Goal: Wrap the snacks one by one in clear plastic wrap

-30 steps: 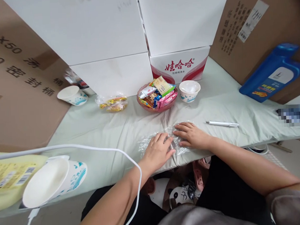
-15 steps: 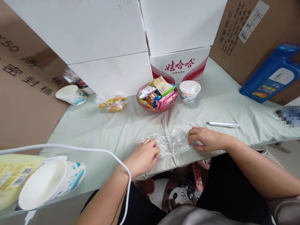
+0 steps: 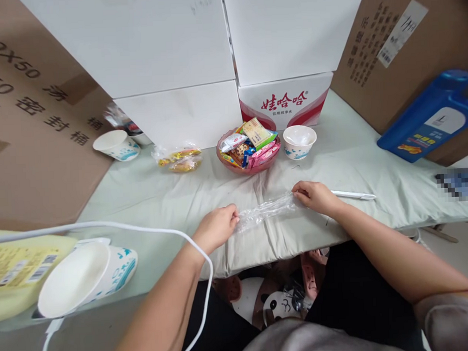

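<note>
**Clear plastic bag stretched between both hands**

Head view: left hand (image 3: 216, 229) pinches the left end of a crinkled plastic bag (image 3: 264, 211), grip clenched on it. Right hand (image 3: 315, 197) grasps the right end. The bag lies narrow along the cloth-covered counter (image 3: 150, 200), near its front edge. Behind it: snack bowl (image 3: 248, 149), paper cup (image 3: 299, 140). A pen (image 3: 355, 195) lies just beside the right hand.

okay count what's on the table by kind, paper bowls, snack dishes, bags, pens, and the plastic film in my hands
Paper bowls: 3
Pink snack dish: 1
Clear snack bag: 1
White pen: 1
Plastic film, pinched between left hand and right hand: 1
Total: 7
</note>
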### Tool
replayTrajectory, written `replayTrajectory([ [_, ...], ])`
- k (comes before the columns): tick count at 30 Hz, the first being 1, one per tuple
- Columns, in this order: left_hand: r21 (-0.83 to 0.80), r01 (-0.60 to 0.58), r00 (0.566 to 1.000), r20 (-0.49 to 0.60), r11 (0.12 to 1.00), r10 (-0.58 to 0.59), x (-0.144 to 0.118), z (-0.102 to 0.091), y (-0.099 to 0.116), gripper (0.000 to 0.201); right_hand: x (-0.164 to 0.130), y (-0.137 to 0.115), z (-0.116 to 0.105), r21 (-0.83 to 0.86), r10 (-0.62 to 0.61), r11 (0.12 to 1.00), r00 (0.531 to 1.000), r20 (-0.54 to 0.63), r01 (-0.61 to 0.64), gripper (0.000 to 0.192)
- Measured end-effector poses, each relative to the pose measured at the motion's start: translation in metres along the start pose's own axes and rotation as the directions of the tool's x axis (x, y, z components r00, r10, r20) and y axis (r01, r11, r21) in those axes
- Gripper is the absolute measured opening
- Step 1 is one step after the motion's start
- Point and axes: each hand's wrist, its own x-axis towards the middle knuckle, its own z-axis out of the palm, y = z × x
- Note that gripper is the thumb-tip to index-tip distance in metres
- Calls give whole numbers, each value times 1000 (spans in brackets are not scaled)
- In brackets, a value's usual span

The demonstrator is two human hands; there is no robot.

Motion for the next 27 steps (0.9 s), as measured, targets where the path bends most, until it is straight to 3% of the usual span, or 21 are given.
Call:
replayTrajectory([
  [5, 165, 49, 999, -10, 985, -48, 3, 5, 2, 15, 4, -3, 11, -239, -10, 971, 1000, 4, 10, 19],
  [11, 253, 87, 996, -43, 964, -79, 2, 7, 5, 20, 1, -4, 13, -356, -14, 934, 1000, 8, 16, 23],
  [14, 279, 64, 965, -262, 958, 12, 0, 10, 9, 18, 1, -4, 14, -396, -21, 918, 1000, 14, 25, 25],
  [16, 279, -17, 891, -431, 960, 141, 0, 16, 15, 18, 1, -5, 16, -410, -27, 912, 999, 16, 32, 25],
  [17, 276, -103, 857, -464, 956, 226, 0, 20, 18, 20, 0, -6, 17, -413, -29, 910, 999, 16, 34, 25],
  [19, 269, -334, 811, -407, 904, 421, 2, 33, 25, 25, 0, -6, 18, -411, -36, 911, 999, 15, 39, 25],
  [21, 267, -506, 779, -268, 820, 567, 4, 48, 30, 40, 1, -5, 18, -401, -42, 915, 999, 12, 43, 25],
  [24, 273, -549, 798, -109, 790, 593, 4, 66, 33, 71, 3, 1, 9, -411, 8, 911, 997, -77, -39, 25],
  [27, 265, -527, 827, -60, 808, 559, 4, 72, 33, 77, 2, 6, -4, -415, -8, 903, 963, -271, -109, 26],
])
